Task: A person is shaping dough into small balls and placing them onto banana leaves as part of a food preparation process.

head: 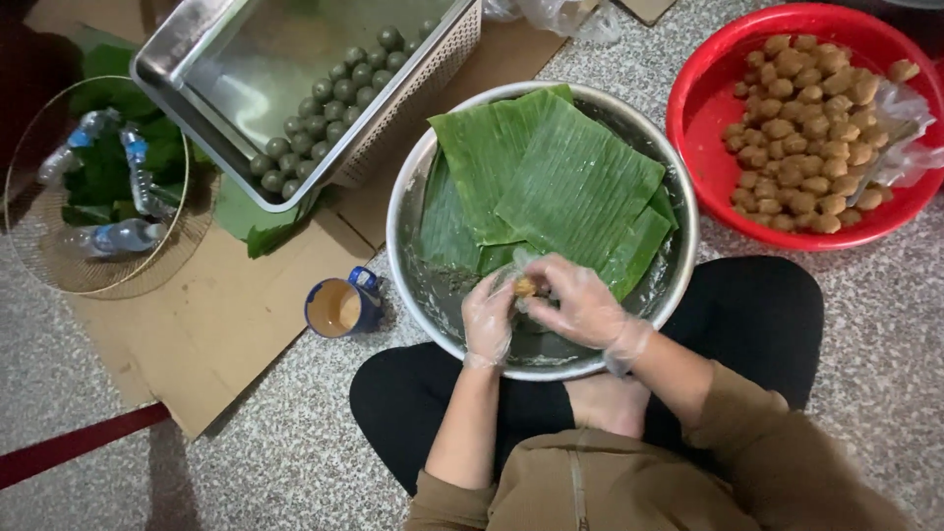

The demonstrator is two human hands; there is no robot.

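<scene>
Both hands wear thin clear gloves and meet at lower centre of the frame, above the near rim of a large metal bowl [413,187]. The left hand [489,320] and the right hand [580,305] are closed together around a small brown ball [526,287], fingers curled about it from both sides. Only a small part of the ball shows between the fingers, so its exact shape cannot be confirmed.

The bowl holds layered green banana leaves [560,182] across its upper half. Its near wall, beneath the hands, appears smeared with a grey-green residue.

At upper right, a red basin [703,108] contains a heap of brown balls [806,138] of the same colour. At upper left, a rectangular metal tray [177,59] holds dark green balls [324,108] gathered along one side. Just left of the bowl, a blue cup [339,307] stands on flattened cardboard [226,334]. At far left, a round wire basket [39,246] contains plastic bottles [123,236] and leaves.
</scene>
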